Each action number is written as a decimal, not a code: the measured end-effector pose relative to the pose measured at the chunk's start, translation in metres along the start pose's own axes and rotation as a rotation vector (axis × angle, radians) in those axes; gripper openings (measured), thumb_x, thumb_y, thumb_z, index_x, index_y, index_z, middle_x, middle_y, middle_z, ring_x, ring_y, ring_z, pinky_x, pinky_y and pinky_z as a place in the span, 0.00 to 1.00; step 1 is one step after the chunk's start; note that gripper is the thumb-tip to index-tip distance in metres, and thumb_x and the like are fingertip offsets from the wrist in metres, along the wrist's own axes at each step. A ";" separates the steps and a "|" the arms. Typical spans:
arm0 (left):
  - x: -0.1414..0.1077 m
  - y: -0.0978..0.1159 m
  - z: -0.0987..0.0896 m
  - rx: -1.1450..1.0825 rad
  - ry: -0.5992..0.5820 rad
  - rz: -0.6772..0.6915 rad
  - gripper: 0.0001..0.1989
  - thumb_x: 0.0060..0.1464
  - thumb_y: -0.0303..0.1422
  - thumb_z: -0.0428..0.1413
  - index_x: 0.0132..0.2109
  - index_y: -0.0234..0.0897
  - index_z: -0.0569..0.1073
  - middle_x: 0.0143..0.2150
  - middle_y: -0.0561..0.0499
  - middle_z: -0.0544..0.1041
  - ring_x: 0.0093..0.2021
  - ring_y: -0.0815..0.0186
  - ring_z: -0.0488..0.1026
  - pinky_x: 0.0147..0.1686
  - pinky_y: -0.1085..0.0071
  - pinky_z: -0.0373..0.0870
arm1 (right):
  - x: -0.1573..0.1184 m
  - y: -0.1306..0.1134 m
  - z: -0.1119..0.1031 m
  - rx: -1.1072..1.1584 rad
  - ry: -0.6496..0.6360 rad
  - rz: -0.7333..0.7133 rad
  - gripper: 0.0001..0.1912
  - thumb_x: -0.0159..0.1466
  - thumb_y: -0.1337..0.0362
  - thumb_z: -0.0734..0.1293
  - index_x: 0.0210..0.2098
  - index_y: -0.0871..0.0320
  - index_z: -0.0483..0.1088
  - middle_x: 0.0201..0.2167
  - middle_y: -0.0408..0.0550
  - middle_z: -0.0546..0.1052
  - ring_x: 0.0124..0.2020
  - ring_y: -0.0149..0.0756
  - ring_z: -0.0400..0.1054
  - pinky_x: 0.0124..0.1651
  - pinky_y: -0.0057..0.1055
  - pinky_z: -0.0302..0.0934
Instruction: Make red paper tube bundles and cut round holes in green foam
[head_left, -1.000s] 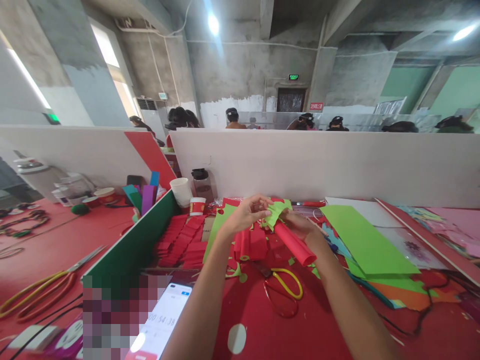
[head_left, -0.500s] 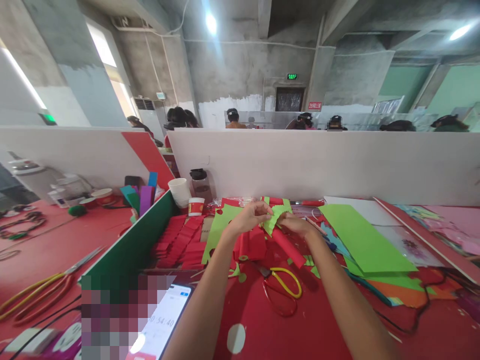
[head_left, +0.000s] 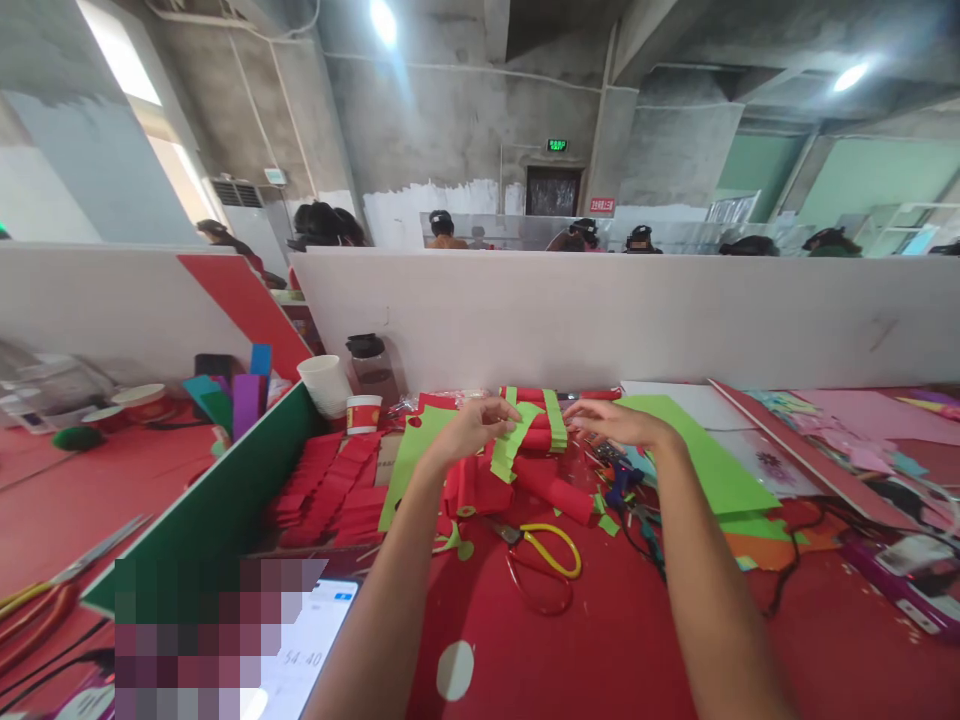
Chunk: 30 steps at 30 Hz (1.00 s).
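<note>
My left hand pinches a light-green paper strip with jagged edges, which hangs from the fingertips. To the right of it, my right hand hovers with its fingers apart and nothing in them. Below the strip lies a red paper roll on the red table. Another red roll rests beneath my left wrist. Just behind the strip are red rolls with green bands. Scissors with one yellow and one red handle lie nearer to me.
Stacked red paper pieces lie left, beside a green divider. A phone sits front left. Paper cups and a bottle stand behind. Green sheets lie right; a white partition closes the back.
My right hand has let go of the green strip and moved right, its fingers spreading. The strip now hangs from my left hand alone. The view has swung a little to the right.
</note>
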<state>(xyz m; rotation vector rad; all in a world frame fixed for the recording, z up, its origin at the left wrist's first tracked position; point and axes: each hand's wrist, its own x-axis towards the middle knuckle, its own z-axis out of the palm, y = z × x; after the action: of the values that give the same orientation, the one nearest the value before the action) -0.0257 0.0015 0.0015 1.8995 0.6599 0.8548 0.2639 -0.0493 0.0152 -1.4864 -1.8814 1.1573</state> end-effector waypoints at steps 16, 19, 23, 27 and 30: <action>-0.002 0.006 -0.005 -0.001 0.111 0.032 0.12 0.48 0.37 0.63 0.37 0.34 0.79 0.31 0.51 0.74 0.29 0.70 0.67 0.28 0.74 0.63 | -0.033 -0.051 0.117 -0.913 -0.135 -0.022 0.19 0.62 0.53 0.66 0.49 0.56 0.70 0.44 0.56 0.79 0.45 0.52 0.74 0.42 0.37 0.63; -0.002 0.006 -0.006 -0.018 0.140 0.055 0.12 0.48 0.37 0.64 0.37 0.34 0.78 0.31 0.51 0.74 0.28 0.71 0.66 0.27 0.75 0.62 | -0.026 -0.046 0.152 -1.026 -0.198 0.004 0.26 0.57 0.53 0.72 0.51 0.60 0.69 0.42 0.60 0.80 0.44 0.56 0.75 0.39 0.38 0.64; -0.001 0.004 -0.008 -0.036 0.178 0.060 0.12 0.47 0.37 0.64 0.37 0.33 0.78 0.31 0.50 0.75 0.29 0.71 0.67 0.28 0.75 0.62 | -0.022 -0.036 0.168 -1.063 -0.203 -0.030 0.27 0.55 0.55 0.74 0.50 0.60 0.68 0.44 0.59 0.79 0.44 0.55 0.75 0.40 0.37 0.64; 0.000 0.001 -0.008 -0.048 0.213 0.073 0.12 0.49 0.38 0.62 0.37 0.33 0.78 0.32 0.50 0.76 0.30 0.70 0.68 0.27 0.75 0.62 | -0.027 -0.035 0.170 -1.065 -0.170 -0.067 0.20 0.58 0.61 0.70 0.48 0.60 0.69 0.43 0.59 0.79 0.44 0.54 0.75 0.39 0.36 0.62; 0.000 0.001 -0.009 -0.053 0.243 0.075 0.12 0.50 0.38 0.61 0.38 0.33 0.78 0.30 0.51 0.74 0.29 0.71 0.67 0.27 0.75 0.62 | -0.030 -0.036 0.166 -1.031 -0.224 -0.097 0.17 0.55 0.64 0.69 0.45 0.60 0.69 0.44 0.58 0.78 0.44 0.54 0.73 0.38 0.35 0.59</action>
<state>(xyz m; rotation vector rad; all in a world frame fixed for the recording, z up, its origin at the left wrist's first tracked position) -0.0326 0.0054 0.0053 1.7979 0.7077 1.1526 0.1233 -0.1332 -0.0384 -1.7247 -2.8881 0.2507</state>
